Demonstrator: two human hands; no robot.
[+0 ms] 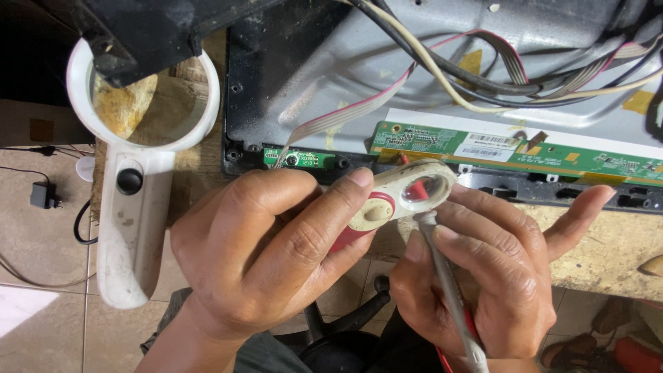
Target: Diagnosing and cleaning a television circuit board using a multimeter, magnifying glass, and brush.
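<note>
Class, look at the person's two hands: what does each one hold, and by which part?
The left hand grips a small red-and-white magnifier by its handle. The right hand pinches a thin grey probe along its shaft, below the tip.

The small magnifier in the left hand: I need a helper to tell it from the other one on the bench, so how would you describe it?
Start at the long green circuit strip along the opened panel's lower edge. Just below its left end, the left hand pinches a small magnifier with a cream frame and red body. Unlike the large white magnifier lying at the bench's left edge, it is palm-sized, and something red shows through its lens.
</note>
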